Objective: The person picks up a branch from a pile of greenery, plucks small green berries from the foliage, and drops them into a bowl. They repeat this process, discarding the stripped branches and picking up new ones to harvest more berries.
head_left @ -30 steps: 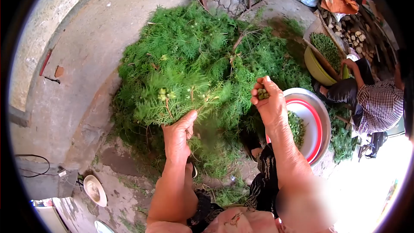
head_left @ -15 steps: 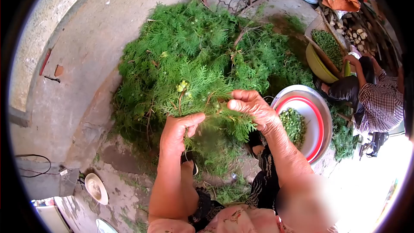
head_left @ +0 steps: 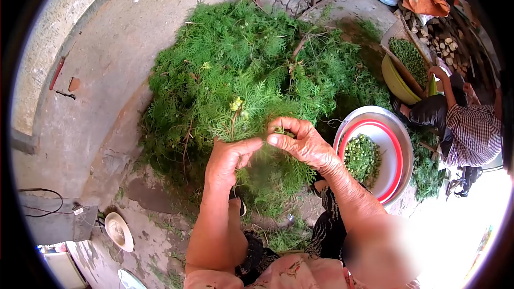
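Note:
My left hand [head_left: 227, 160] is closed round the stem of an arborvitae sprig [head_left: 235, 120], flat green fronds with pale yellow-green cones [head_left: 236, 104] near the top. Just to its right, my right hand [head_left: 306, 144] has thumb and forefinger brought together at the sprig's foliage. What lies between those fingertips is too small to make out. Beneath both hands spreads a big heap of cut arborvitae branches [head_left: 214, 48]. By my right forearm stands a red-rimmed white basin [head_left: 390, 166] set in a metal one, with picked green cones [head_left: 362, 158] in it.
A person in a checked shirt [head_left: 474, 134] sits at the right beside a yellow-green basin [head_left: 393, 77] and a tray of green cones [head_left: 409, 56]. Chopped wood [head_left: 441, 45] and bags lie behind. At left are a red-handled tool [head_left: 57, 73] and a straw hat [head_left: 119, 232].
My right hand has moved left and slightly down, closer to my left hand, and its thumb and forefinger have drawn together. My left hand has shifted slightly right with the sprig.

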Tool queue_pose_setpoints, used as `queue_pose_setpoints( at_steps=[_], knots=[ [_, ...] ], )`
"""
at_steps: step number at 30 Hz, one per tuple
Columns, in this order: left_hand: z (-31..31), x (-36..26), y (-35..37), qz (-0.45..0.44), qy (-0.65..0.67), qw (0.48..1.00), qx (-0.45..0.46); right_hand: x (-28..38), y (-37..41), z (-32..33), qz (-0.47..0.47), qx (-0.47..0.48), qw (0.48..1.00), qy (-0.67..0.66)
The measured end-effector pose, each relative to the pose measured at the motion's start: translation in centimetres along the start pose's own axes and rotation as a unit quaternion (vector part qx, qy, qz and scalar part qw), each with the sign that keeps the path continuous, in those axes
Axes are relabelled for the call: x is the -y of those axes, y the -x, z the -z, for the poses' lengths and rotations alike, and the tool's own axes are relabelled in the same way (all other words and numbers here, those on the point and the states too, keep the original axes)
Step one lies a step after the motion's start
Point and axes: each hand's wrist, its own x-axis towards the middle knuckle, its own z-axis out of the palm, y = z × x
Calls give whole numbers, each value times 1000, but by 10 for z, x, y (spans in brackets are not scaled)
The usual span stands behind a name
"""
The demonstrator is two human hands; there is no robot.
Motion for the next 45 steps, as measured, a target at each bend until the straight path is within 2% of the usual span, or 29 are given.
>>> queue_pose_setpoints(
  at_steps=[2,5,8,9,12,15,16,17,18,20,22,24,28,29,30,33,36,37,40,44,45],
  knots=[
    [0,0,0,1,-3,1000,-3,2,1,1,-32,-2,999,7],
    [-14,-2,5,-52,25,998,-29,-8,-1,-6,5,-114,993,37],
    [-20,3,7,-35,31,998,-35,-28,-5,-7,0,-174,984,-49],
    [-27,0,10,-41,46,997,-42,-27,-3,-7,-43,-192,980,-38],
    [-35,5,12,-71,81,993,-40,-31,-3,-8,-69,-240,967,-45],
    [-36,5,15,-55,85,994,-48,-36,-4,-5,-113,-276,954,-2],
    [-28,5,17,-61,70,994,-57,-32,-1,0,-82,-332,939,50],
    [-20,5,19,-66,55,994,-66,-38,-8,29,-120,-363,924,13],
    [-12,4,21,-71,39,994,-76,-31,-8,48,-129,-388,894,-183],
    [-1,7,17,-79,51,989,-113,-31,-3,74,-138,-364,911,-140],
    [-6,7,14,-107,89,981,-134,-42,6,87,-119,-389,901,-150],
    [-3,9,10,-85,80,985,-124,-51,16,106,-142,-411,891,-132],
    [-4,5,6,-115,42,983,-138,-75,49,159,-199,-432,878,52],
    [-6,3,7,-102,55,981,-152,-82,62,169,-210,-438,858,165],
    [-7,2,7,-91,68,979,-169,-83,73,176,-266,-421,840,215],
    [-9,3,6,-132,73,974,-172,-121,102,214,-311,-431,778,336],
    [-18,1,8,-140,72,966,-206,-128,111,224,-362,-462,661,468],
    [-16,4,7,-145,86,966,-198,-123,108,230,-453,-446,667,388],
    [-23,3,5,-196,92,952,-216,-117,113,227,-452,-511,643,347],
    [-21,3,5,-167,63,966,-189,-111,119,224,-458,-567,593,341],
    [-20,2,4,-144,64,970,-186,-117,124,226,-444,-560,591,375]
  ],
)
